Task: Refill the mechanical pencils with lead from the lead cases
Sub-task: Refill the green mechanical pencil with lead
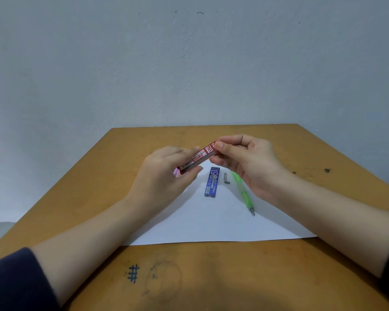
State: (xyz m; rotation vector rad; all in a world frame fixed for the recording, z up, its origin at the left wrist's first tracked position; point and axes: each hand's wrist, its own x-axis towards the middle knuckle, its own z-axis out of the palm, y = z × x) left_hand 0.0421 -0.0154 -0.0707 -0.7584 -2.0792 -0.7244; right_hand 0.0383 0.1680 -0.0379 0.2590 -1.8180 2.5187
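Two hands hold a red case (pixel 198 157) in the air above the middle of the table (pixel 189 277). The left hand (pixel 164 173) curls its fingers round the lower end, and the right hand (pixel 249 162) pinches the upper end with its thumb. Below, on a paper sheet (pixel 211 223), lie a blue case (pixel 212 182), two grey bits (pixel 226 178) just beside it, and a green pencil (pixel 243 191) towards the right edge, its tip pointing at the near edge.

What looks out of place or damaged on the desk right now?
Nothing spilled or broken. Two small grey parts lie loose on the paper between the blue lead case and the green pencil, probably the pencil's cap pieces. Left hand and right hand hold the red lead case.
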